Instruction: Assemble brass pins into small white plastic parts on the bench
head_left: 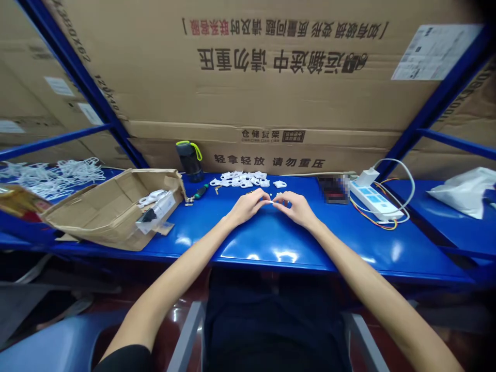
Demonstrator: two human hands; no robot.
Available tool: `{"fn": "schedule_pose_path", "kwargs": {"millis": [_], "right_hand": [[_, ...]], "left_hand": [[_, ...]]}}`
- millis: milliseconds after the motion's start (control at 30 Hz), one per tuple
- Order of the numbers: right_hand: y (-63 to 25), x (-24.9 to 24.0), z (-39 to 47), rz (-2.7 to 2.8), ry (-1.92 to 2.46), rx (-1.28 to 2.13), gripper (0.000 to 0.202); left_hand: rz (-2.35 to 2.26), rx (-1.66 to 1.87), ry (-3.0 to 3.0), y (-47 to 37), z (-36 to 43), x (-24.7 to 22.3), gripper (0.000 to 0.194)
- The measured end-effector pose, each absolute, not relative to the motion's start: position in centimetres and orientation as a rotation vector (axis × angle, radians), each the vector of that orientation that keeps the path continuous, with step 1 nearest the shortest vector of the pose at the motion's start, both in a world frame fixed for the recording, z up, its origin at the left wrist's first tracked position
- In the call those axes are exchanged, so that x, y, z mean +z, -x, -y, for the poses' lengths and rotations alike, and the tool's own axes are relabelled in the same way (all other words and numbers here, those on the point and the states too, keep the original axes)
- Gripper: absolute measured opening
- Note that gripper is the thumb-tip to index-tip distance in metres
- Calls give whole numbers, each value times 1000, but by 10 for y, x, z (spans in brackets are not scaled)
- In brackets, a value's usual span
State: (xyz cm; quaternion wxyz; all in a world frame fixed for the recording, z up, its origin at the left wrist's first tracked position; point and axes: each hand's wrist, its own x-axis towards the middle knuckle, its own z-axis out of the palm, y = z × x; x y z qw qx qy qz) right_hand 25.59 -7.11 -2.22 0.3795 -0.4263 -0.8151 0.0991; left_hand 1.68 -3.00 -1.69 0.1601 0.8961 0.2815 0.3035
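Over the blue table [271, 240], the left hand [248, 206] and right hand [296, 207] meet, thumb and index tips of each pinching a tiny pale piece [272, 201] between them, too small to make out. Just beyond lies a pile of white plastic parts [243, 180], with 1 white part [279, 184] set apart to its right. A green-handled tool [201, 191] lies left of the pile, near the open cardboard box [93, 212]; a white power strip [376, 200] sits well to the right
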Motion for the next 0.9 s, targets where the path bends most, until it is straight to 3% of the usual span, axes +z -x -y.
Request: {"fn": "schedule_pose_path", "kwargs": {"millis": [900], "right_hand": [[-257,-20,73,2082,1107,333,29]], "left_hand": [[-765,856,-2438,-13,22,-21,32]]}}
